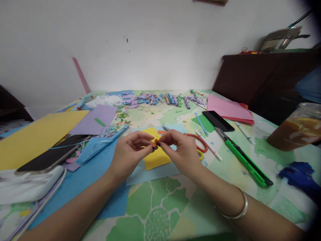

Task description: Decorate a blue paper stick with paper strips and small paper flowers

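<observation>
Over the middle of the table, my left hand (129, 152) and my right hand (184, 152) meet at the fingertips. Between them they pinch a small orange piece of paper (155, 144), partly covered by the fingers, so its exact shape is hard to make out. Beneath lies a yellow sheet of paper (155, 163) on top of a light blue sheet (137, 175). Behind my right hand are scissors with red handles (204, 144), partly hidden. A bit of yellow handle (200, 155) shows beside them.
To the right lie a green utility knife (244, 160), a black phone (218, 121), a marker (209, 146) and a drink cup (296, 129). At left are a second phone (52, 155) and a large yellow sheet (42, 134). Curled paper strips (172, 99) line the back.
</observation>
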{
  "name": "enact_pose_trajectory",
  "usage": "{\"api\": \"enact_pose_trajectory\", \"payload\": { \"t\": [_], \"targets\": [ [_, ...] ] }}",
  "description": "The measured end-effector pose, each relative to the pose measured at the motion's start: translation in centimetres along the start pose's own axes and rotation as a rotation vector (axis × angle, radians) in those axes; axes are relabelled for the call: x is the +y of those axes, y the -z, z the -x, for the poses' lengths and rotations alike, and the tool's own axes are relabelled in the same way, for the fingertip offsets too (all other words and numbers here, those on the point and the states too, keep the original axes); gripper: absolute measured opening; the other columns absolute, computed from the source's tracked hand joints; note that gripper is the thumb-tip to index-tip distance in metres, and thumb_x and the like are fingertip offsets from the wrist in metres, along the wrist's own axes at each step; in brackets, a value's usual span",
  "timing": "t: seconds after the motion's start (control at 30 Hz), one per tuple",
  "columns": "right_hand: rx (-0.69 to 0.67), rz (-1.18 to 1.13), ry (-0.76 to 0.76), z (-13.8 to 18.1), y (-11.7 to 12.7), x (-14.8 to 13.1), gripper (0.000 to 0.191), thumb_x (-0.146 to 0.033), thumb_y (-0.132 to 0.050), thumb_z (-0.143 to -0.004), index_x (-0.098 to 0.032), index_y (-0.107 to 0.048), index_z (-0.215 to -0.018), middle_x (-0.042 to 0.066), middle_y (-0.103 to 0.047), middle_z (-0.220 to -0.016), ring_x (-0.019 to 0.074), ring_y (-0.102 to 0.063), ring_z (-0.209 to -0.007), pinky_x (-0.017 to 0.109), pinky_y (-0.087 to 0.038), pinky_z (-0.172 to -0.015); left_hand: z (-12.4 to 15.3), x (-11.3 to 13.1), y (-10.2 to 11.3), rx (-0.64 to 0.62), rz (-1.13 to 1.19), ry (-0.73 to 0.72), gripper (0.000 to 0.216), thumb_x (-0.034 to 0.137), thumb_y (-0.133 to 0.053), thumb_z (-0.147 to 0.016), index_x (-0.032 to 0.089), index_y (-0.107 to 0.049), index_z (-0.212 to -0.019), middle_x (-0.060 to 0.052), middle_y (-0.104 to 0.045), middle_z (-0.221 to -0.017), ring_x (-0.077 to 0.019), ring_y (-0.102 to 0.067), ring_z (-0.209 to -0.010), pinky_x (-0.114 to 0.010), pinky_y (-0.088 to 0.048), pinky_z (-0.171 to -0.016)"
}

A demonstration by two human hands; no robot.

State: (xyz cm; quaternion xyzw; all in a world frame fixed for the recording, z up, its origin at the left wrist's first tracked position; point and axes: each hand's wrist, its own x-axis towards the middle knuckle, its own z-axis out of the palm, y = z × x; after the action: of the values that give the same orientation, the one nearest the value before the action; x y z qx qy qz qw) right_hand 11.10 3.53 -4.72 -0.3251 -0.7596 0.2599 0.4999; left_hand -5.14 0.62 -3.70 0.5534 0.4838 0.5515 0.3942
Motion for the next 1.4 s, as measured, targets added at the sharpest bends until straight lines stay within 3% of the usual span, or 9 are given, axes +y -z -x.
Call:
{"api": "enact_pose_trajectory", "payload": {
  "t": [0.5, 0.9, 1.4],
  "targets": [
    [-0.005, -0.121, -0.091, -0.26, 0.02, -0.05, 0.007, -0.012, -0.059, -0.077, -0.018, -0.061, -0.077, 0.002, -0.067, -0.073, 0.0143, -0.065, -0.069, 0.028, -0.053, -0.065, -0.01, -0.16, -0.12, 0.02, -0.005, -0.039, 0.016, 0.016, -0.077, -0.065, 0.016, -0.069, -0.079, -0.001, -0.073, -0.074, -0.0134, -0.07, -0.07, -0.022, -0.057, -0.068],
    [-0.027, -0.1, -0.075, -0.34, -0.04, -0.22, 0.01, -0.01, -0.058, -0.075, -0.018, -0.063, -0.077, 0.002, -0.068, -0.072, 0.0145, -0.066, -0.068, 0.028, -0.053, -0.065, 0.14, -0.14, -0.15, 0.01, 0.024, -0.096, 0.013, 0.011, -0.075, -0.065, 0.019, -0.075, -0.075, 0.001, -0.075, -0.073, -0.0117, -0.069, -0.068, -0.02, -0.058, -0.068],
    [-0.13, -0.316, -0.306, -0.78, 0.29, -0.4, 0.008, -0.02, -0.067, -0.07, -0.017, -0.062, -0.075, 0.004, -0.065, -0.081, 0.0169, -0.064, -0.077, 0.033, -0.053, -0.07, 0.34, -0.51, -0.03, -0.036, -0.089, -0.178, 0.022, 0.013, -0.072, -0.071, 0.024, -0.076, -0.09, 0.001, -0.076, -0.084, -0.0128, -0.071, -0.074, -0.021, -0.059, -0.069]
  ]
}}
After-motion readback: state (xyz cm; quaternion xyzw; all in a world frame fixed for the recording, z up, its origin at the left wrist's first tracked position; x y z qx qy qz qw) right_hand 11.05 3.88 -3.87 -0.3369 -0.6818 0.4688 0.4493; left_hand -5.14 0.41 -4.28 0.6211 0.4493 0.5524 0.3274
